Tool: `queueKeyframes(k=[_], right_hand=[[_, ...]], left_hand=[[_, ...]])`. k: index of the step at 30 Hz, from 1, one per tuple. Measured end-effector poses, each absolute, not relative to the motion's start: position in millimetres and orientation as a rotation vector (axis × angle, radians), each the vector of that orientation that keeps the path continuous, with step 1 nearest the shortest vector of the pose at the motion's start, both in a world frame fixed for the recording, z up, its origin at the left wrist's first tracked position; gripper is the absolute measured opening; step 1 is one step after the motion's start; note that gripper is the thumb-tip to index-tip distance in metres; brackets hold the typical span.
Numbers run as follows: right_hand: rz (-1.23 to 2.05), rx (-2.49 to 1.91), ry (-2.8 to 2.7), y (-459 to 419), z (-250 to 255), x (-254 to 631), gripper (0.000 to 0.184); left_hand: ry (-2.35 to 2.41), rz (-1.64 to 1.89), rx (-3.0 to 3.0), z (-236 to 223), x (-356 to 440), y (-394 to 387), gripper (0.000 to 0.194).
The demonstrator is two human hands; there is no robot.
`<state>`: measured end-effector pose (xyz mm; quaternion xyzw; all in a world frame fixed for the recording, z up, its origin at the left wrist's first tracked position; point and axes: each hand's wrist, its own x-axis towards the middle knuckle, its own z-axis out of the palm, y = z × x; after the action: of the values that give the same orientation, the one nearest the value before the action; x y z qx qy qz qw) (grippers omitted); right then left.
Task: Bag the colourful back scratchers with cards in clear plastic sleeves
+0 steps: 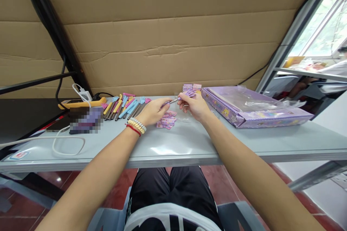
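Observation:
Both hands meet above the middle of the table, holding one thin back scratcher [175, 100] between them. It has a metal rod and a purple hand-shaped head. My left hand [153, 111] is closed on the end of the rod at the left. My right hand [197, 107] pinches the purple end at the right. Under and between the hands lie small pink-and-purple printed cards [166, 120]. More such cards [192, 87] lie behind my right hand. To the left of my left hand is a row of back scratchers [127, 106] in yellow, blue and pink.
A purple printed box [230, 117] with clear plastic on it stands at the right. On the left are a yellow-edged power strip [73, 104], a white charger [85, 94], a blurred purple object [88, 120] and a white cable [67, 153]. Cardboard [168, 36] backs the table [173, 148].

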<state>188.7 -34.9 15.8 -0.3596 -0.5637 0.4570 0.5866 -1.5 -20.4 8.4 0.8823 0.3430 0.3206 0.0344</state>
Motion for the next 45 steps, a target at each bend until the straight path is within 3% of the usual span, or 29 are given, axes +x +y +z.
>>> queueKeyframes(k=[11, 24, 35, 45], right_hand=[[0.890, -0.920, -1.214, -27, 15, 183, 0.050], [0.460, -0.817, -0.305, -38, 52, 298, 0.042], [0.191, -0.990, -0.255, -39, 47, 322, 0.033], [0.092, -1.155, -0.289, -27, 40, 332, 0.024]], left_hand=[[1.512, 0.865, 2.939, 15, -12, -7, 0.035], [2.039, 1.195, 2.597, 20, -119, 33, 0.030], [2.029, 1.170, 2.520, 16, -128, 38, 0.034], [1.996, 1.170, 2.507, 32, -126, 27, 0.025]])
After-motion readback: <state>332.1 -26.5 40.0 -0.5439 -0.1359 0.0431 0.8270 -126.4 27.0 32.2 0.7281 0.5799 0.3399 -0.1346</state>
